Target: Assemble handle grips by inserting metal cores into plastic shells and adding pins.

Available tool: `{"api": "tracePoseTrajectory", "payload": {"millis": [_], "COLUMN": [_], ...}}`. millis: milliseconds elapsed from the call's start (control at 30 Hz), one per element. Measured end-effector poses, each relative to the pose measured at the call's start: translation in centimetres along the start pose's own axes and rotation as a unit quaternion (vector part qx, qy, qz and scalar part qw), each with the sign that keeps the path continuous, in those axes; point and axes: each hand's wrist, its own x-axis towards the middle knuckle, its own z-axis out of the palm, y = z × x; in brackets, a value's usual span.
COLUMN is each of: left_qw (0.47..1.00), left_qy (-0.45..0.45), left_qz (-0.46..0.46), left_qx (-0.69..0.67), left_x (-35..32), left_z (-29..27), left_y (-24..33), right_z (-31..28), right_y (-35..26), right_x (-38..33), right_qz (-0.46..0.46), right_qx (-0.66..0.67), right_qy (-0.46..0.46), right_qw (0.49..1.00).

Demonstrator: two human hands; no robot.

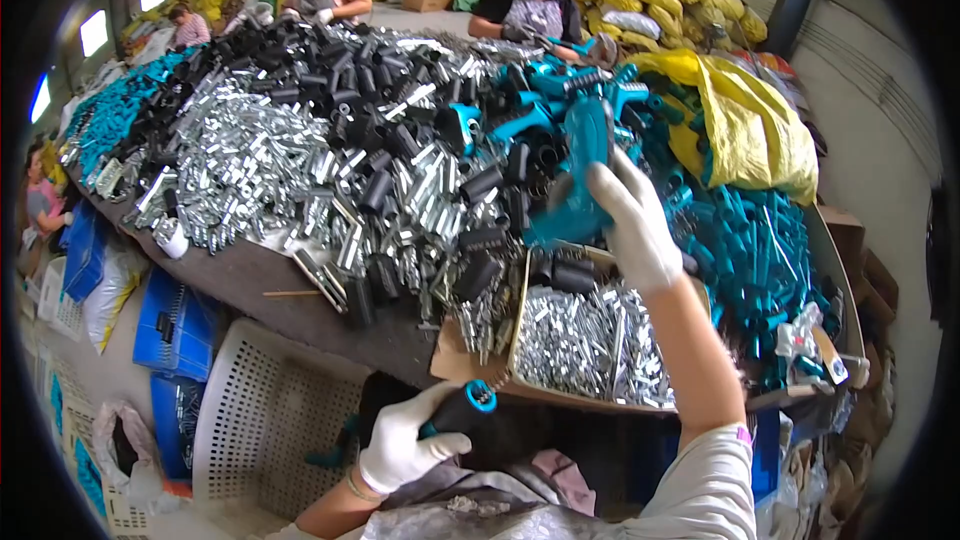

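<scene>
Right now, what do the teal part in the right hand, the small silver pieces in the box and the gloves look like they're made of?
Teal part: likely moulded plastic, smooth, with an even colour and a soft sheen. Silver pieces: probably plated metal, bright with mirror-like glints. Gloves, on the right hand and the left hand: white fabric, matte; the weave is too blurred to tell.

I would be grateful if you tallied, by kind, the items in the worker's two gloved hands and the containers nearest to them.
Teal plastic part, in the right hand: 1
Black grip with a teal end, in the left hand: 1
Cardboard tray of metal pieces: 1
White perforated basket: 1
Total: 4
</scene>
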Motion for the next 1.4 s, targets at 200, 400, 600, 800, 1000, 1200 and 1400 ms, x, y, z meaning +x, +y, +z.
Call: {"api": "tracePoseTrajectory", "payload": {"millis": [200,400,600,800,1000,1200,1400], "left_qw": [0.998,0.996,0.990,0.981,0.956,0.936,0.827], "left_qy": [-0.051,-0.075,-0.091,-0.117,-0.148,-0.339,-0.469], "left_qz": [0.023,0.029,0.006,0.060,0.130,-0.038,-0.286], "left_qx": [0.022,0.040,0.104,0.140,0.216,0.090,-0.118], "left_x": [0.3,-2.4,-2.5,-2.7,-2.4,-1.6,-0.8], "left_z": [1.7,2.6,3.5,3.5,1.9,0.4,-0.6], "left_y": [0.5,0.8,2.2,2.0,1.2,0.4,-1.2], "right_z": [3.5,4.3,4.6,2.7,1.6,3.4,3.2], "right_y": [2.8,1.6,1.0,2.3,1.2,1.2,2.2], "right_x": [-14.4,-18.6,-20.2,-22.9,-25.0,-24.3,-23.5], "right_qz": [0.106,0.079,0.077,0.084,0.412,-0.135,-0.388], "right_qx": [0.110,0.098,0.048,0.183,0.211,-0.481,-0.515], "right_qy": [0.202,0.199,0.147,-0.031,-0.113,-0.155,-0.176], "right_qw": [0.967,0.972,0.985,0.979,0.879,0.852,0.743]}}
